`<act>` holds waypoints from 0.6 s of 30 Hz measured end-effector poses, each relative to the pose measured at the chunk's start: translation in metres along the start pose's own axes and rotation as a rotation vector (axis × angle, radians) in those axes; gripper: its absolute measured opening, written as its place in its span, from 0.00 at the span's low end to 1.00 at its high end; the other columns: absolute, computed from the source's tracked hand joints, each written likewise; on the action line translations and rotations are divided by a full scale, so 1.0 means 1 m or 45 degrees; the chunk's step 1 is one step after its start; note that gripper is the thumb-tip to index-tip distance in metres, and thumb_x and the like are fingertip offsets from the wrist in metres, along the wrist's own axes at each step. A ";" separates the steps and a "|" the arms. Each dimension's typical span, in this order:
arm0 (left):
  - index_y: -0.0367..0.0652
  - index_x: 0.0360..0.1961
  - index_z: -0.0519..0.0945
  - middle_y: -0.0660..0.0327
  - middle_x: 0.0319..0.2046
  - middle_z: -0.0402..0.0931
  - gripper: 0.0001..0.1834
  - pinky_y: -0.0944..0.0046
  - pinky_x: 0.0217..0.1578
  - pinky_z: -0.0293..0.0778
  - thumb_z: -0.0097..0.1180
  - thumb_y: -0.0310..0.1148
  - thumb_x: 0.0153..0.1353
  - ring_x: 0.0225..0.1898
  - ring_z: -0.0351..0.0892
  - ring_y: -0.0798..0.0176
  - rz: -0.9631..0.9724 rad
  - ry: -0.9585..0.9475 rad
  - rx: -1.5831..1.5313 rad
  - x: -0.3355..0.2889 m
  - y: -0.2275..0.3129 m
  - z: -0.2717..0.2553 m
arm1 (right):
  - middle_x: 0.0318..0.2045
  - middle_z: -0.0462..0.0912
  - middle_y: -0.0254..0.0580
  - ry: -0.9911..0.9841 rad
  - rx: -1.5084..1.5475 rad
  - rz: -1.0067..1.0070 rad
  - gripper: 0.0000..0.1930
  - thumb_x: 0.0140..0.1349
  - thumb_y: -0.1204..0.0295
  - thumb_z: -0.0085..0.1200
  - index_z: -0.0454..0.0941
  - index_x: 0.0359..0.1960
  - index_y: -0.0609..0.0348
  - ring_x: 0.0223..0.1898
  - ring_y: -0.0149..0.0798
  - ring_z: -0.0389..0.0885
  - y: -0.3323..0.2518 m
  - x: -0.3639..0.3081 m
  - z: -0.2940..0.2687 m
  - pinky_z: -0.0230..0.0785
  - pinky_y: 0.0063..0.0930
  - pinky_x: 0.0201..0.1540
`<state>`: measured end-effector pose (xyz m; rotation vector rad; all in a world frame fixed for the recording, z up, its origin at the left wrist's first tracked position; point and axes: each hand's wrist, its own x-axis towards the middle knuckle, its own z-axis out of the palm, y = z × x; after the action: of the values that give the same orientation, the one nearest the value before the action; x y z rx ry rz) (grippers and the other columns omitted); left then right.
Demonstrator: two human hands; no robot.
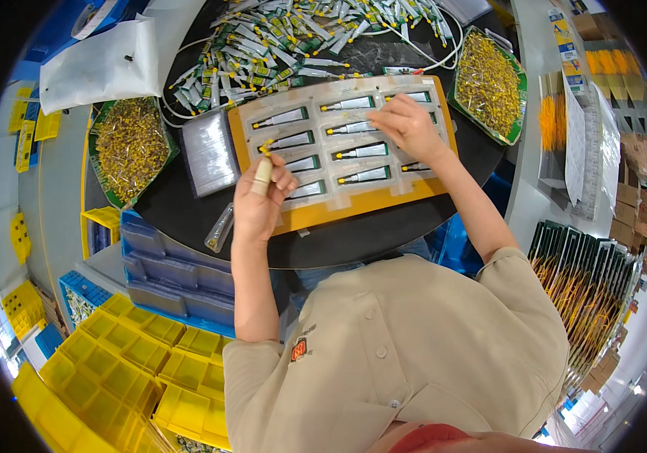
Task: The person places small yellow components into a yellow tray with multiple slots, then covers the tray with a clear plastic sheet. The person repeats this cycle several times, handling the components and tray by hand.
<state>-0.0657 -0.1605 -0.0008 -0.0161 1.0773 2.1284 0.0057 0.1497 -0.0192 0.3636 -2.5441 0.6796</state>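
Head view: the left hand clamps its grip on a yellow piece; the right hand partly hides a tube in the tray, its grip I cannot tell.

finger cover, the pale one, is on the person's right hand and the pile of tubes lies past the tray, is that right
Not quite: the head view shows the pale finger cover on the left hand. The pile of tubes does lie past the tray.
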 end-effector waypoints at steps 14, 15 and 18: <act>0.32 0.37 0.73 0.45 0.65 0.69 0.06 0.47 0.69 0.62 0.52 0.21 0.58 0.70 0.63 0.41 0.799 -0.616 2.106 0.017 -0.068 0.066 | 0.30 0.81 0.34 0.076 -0.153 0.267 0.06 0.54 0.72 0.68 0.89 0.34 0.55 0.37 0.38 0.78 0.062 -0.030 -0.050 0.71 0.32 0.41; 0.32 0.37 0.73 0.44 0.65 0.69 0.06 0.46 0.69 0.62 0.52 0.22 0.59 0.70 0.64 0.42 0.801 -0.622 2.139 0.017 -0.067 0.064 | 0.30 0.81 0.32 0.068 -0.188 0.232 0.05 0.54 0.71 0.69 0.89 0.33 0.54 0.37 0.37 0.77 0.070 -0.032 -0.050 0.70 0.32 0.42; 0.32 0.37 0.73 0.45 0.65 0.69 0.06 0.47 0.70 0.61 0.52 0.22 0.59 0.70 0.64 0.42 0.782 -0.661 2.206 0.017 -0.063 0.063 | 0.31 0.80 0.30 0.012 -0.203 0.178 0.06 0.54 0.69 0.69 0.89 0.33 0.52 0.38 0.36 0.76 0.082 -0.038 -0.045 0.67 0.32 0.45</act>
<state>-0.0207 -0.0820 -0.0087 1.6733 2.3030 0.7907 0.0249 0.2471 -0.0367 0.1294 -2.6114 0.5218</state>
